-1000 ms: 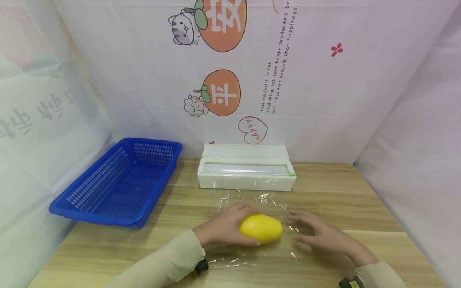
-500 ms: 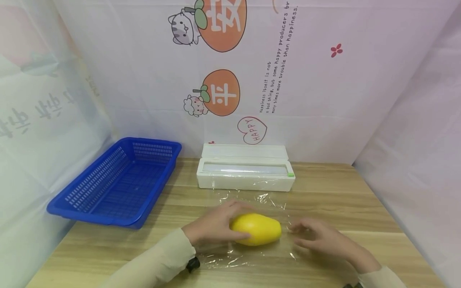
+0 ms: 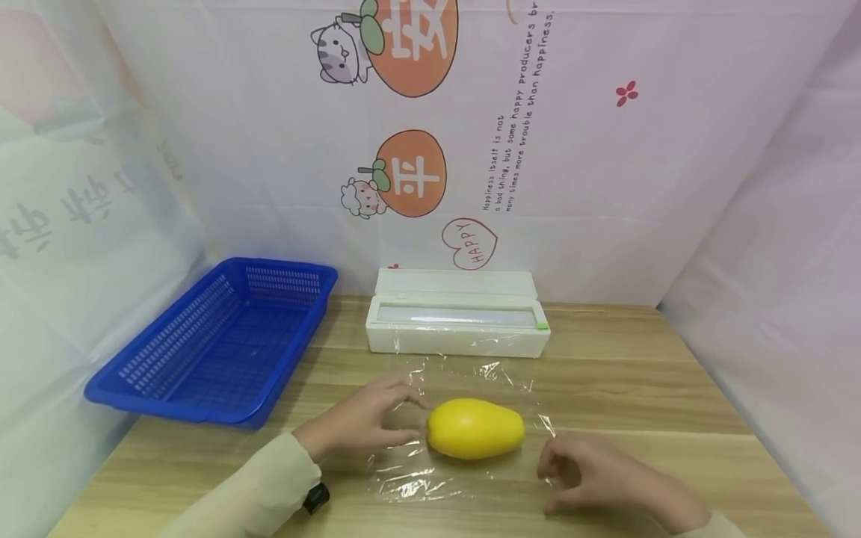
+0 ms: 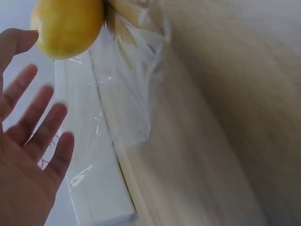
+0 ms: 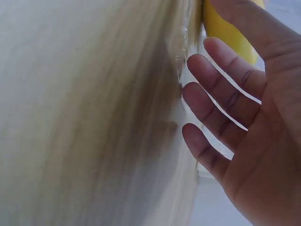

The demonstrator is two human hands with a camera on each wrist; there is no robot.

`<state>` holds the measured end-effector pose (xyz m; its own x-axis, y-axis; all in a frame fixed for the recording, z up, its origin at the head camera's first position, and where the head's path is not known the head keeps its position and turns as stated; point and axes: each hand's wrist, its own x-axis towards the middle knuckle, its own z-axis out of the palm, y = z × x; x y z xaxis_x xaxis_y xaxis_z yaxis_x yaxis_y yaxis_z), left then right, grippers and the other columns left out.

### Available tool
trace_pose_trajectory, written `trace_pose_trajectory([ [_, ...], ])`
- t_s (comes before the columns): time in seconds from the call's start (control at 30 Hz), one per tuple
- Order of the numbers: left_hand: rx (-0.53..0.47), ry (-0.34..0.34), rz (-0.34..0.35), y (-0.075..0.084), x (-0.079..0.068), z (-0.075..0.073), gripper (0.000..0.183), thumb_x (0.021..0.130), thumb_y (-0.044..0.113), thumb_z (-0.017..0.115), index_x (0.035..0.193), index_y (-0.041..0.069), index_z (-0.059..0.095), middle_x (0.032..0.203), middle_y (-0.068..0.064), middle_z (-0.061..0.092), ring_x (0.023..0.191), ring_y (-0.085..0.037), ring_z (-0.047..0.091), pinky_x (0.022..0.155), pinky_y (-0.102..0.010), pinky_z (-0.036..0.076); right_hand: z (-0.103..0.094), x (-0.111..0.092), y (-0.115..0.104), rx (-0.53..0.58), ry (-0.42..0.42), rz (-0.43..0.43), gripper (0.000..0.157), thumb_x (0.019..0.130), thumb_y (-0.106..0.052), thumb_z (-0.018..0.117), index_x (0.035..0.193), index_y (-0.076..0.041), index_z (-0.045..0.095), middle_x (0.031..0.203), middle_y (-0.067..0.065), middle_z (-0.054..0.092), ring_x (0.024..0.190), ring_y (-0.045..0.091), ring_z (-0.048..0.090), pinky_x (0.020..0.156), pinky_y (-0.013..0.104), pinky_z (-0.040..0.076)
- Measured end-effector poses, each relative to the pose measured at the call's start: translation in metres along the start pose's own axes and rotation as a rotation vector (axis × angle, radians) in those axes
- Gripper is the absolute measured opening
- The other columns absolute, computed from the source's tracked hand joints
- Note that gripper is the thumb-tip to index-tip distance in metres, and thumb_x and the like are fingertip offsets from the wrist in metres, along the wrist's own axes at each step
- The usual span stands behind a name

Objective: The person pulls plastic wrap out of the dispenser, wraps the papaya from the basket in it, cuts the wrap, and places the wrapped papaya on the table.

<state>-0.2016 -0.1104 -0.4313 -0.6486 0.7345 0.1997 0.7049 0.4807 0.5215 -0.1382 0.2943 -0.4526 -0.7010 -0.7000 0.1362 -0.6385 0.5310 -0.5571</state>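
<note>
A smooth yellow fruit, shaped like a papaya or mango, lies on its side on a sheet of clear plastic wrap spread over the table. Just left of the fruit is my left hand, its fingers spread and holding nothing; the left wrist view shows the open palm with the fruit beyond the thumb. On the other side my right hand hovers by the wrap's right edge, fingers relaxed and apart from the fruit. Behind the wrap stands a white cling film box with its lid up and the roll visible inside.
A blue plastic basket with slotted sides sits at the left of the wooden table. Printed white cloth hangs behind the table and along both sides.
My left hand has let go of the yellow fruit and drawn back to the left, leaving it on the wrap. My right hand has moved slightly nearer the front.
</note>
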Motion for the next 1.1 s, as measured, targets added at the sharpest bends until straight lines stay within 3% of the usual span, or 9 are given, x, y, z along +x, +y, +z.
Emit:
trace_pose_trajectory([
  [0.13,-0.14,-0.089,0.023,-0.002,-0.008,0.003,0.02,0.09,0.025,0.076,0.108,0.018,0.068,0.1,0.014,0.065,0.091,-0.003,0.06,0.083,-0.026,0.054,0.002,-0.002,0.001,0.02,-0.019,-0.018,0.036,0.076,-0.045,0.086,0.099,-0.029,0.063,0.093,-0.018,0.06,0.082,0.001,0.054,0.069,0.023,0.049],
  [0.3,-0.298,-0.272,0.033,0.002,-0.014,0.009,0.01,0.088,0.021,0.078,0.092,0.02,0.07,0.085,0.017,0.066,0.074,0.0,0.061,0.068,-0.021,0.056,0.002,-0.004,0.002,0.048,-0.066,0.004,0.042,0.074,-0.047,0.086,0.099,-0.03,0.059,0.093,-0.017,0.057,0.082,0.001,0.051,0.068,0.021,0.045],
  [0.47,-0.226,-0.369,0.093,0.007,-0.017,0.014,0.029,0.074,0.033,0.09,0.088,0.018,0.069,0.083,0.016,0.063,0.073,0.003,0.056,0.068,-0.016,0.052,0.002,-0.006,0.005,0.023,-0.08,-0.017,0.039,0.075,-0.045,0.086,0.096,-0.03,0.056,0.092,-0.016,0.054,0.081,0.002,0.049,0.067,0.019,0.044],
  [0.6,-0.13,-0.394,0.143,0.01,-0.018,0.016,0.036,0.066,0.035,0.095,0.085,0.02,0.068,0.079,0.013,0.059,0.072,0.004,0.049,0.065,-0.012,0.047,0.001,-0.006,0.007,0.028,-0.084,-0.046,0.03,0.08,-0.039,0.084,0.093,-0.032,0.058,0.09,-0.017,0.052,0.081,0.001,0.048,0.067,0.018,0.043],
  [0.73,-0.068,-0.393,0.157,0.009,-0.018,0.017,0.029,0.069,0.031,0.093,0.081,0.021,0.069,0.077,0.014,0.054,0.071,0.005,0.046,0.064,-0.011,0.044,0.001,-0.007,0.007,0.051,-0.094,-0.045,0.019,0.085,-0.034,0.08,0.089,-0.033,0.062,0.093,-0.019,0.054,0.084,0.0,0.05,0.071,0.02,0.044],
  [0.9,-0.085,-0.392,0.145,0.006,-0.017,0.019,0.013,0.077,0.02,0.086,0.078,0.022,0.073,0.077,0.019,0.055,0.071,0.008,0.049,0.064,-0.011,0.047,0.002,-0.007,0.009,0.053,-0.093,-0.056,0.014,0.089,-0.031,0.078,0.088,-0.035,0.064,0.095,-0.019,0.055,0.089,0.001,0.052,0.076,0.023,0.047],
  [1.0,-0.098,-0.391,0.135,0.005,-0.018,0.02,0.012,0.078,0.014,0.082,0.076,0.021,0.072,0.077,0.02,0.055,0.07,0.009,0.05,0.063,-0.011,0.048,0.003,-0.007,0.01,0.056,-0.092,-0.056,0.014,0.089,-0.029,0.077,0.088,-0.035,0.064,0.096,-0.019,0.055,0.09,0.001,0.052,0.077,0.024,0.048],
  [1.1,-0.106,-0.392,0.129,0.005,-0.018,0.021,0.016,0.077,0.019,0.086,0.078,0.021,0.07,0.077,0.019,0.056,0.07,0.008,0.049,0.063,-0.012,0.048,0.003,-0.008,0.011,0.052,-0.09,-0.056,0.015,0.088,-0.032,0.078,0.089,-0.035,0.063,0.095,-0.019,0.055,0.088,0.001,0.051,0.074,0.022,0.046],
])
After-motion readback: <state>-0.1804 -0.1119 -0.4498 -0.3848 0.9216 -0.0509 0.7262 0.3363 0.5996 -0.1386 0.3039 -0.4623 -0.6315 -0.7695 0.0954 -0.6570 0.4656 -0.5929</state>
